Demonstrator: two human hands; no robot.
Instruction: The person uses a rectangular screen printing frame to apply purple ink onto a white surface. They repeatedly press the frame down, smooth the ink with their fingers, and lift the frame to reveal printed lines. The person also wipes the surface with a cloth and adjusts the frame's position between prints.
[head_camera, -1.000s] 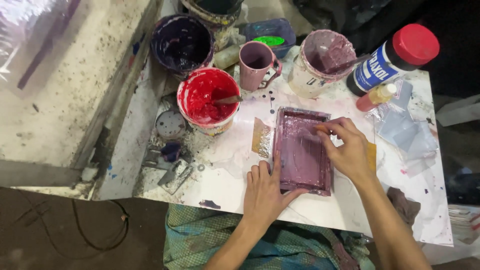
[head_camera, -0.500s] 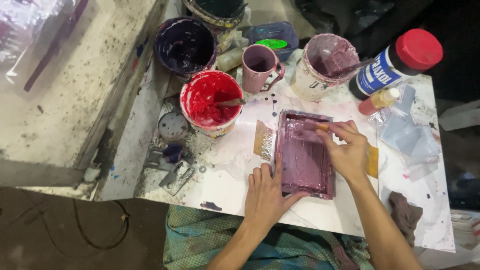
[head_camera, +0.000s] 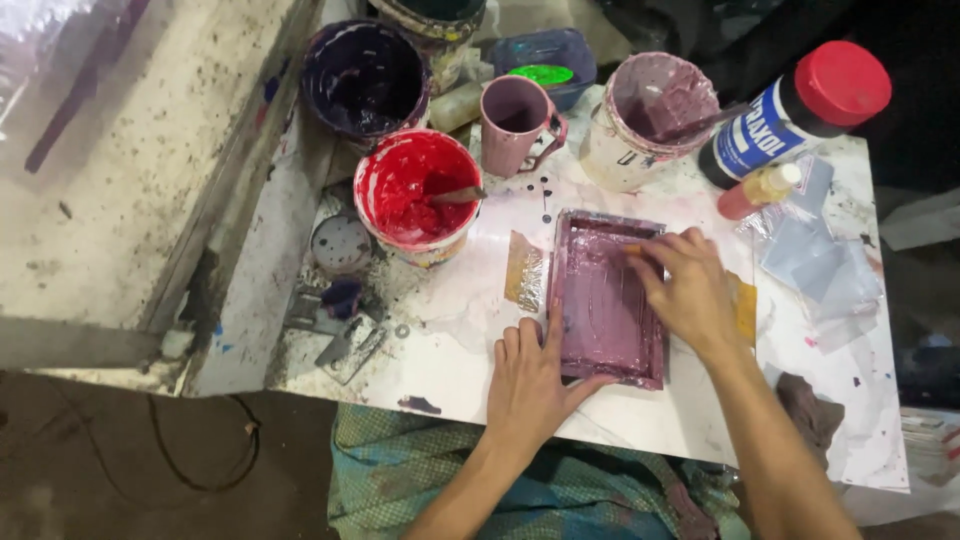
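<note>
We see one white worktop (head_camera: 480, 370), flat, paint-spattered and stained pink. On it stand three round paint tubs: a dark purple one (head_camera: 362, 78) at eleven o'clock, a glossy red one (head_camera: 415, 190) with a stick in it at ten o'clock, and a mauve one (head_camera: 655, 105) at one o'clock. One dark bottle (head_camera: 790, 115) with a red cap lies tilted at two o'clock, with one small amber bottle (head_camera: 757, 190) just below it. One pink mug (head_camera: 520, 122) stands at twelve o'clock between the red and mauve tubs.

At the centre lies one shallow rectangular tray (head_camera: 605, 300), coated in wet, streaky mauve paint. We count two hands. The left hand (head_camera: 530, 385) lies flat, fingers spread, at six o'clock from the tray, its thumb touching the tray's near edge. The right hand (head_camera: 690, 290) rests over the tray's right rim at three o'clock, fingers pinched together on a small orange-tipped thing that we cannot make out. One crumpled strip of clear tape (head_camera: 525, 272) sits just beside the tray at nine o'clock, and one dark rag (head_camera: 810, 410) lies at five o'clock.

Against half a second ago, the tray and both hands keep nearly the same places; the right hand sits slightly further along the rim.
</note>
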